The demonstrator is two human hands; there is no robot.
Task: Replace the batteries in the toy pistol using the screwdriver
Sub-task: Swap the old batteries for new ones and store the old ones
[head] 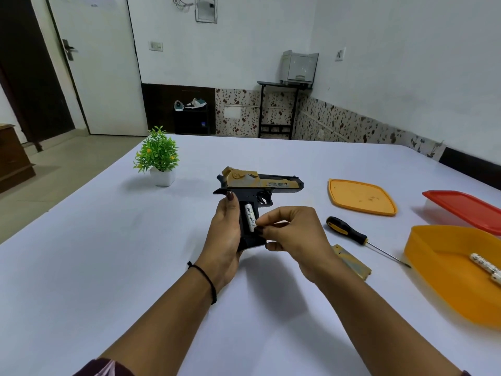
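One battery (250, 218) was pinched at its lower end by the right hand (295, 234) inside the toy pistol (271, 183), held above mid-worktop (108, 253), its grip clasped by the left hand (225, 232); judged light, rigid, slippery.

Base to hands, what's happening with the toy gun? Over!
Left hand grips toy pistol. Right hand pinches battery in open grip. Screwdriver lies aside. Nothing blocking.

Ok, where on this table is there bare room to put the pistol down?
Bare table lies left of the left hand, nearer than the potted plant. Also behind the toy pistol, between plant and orange lid. Crowded right: screwdriver, grip cover, orange tub, red-lidded box.
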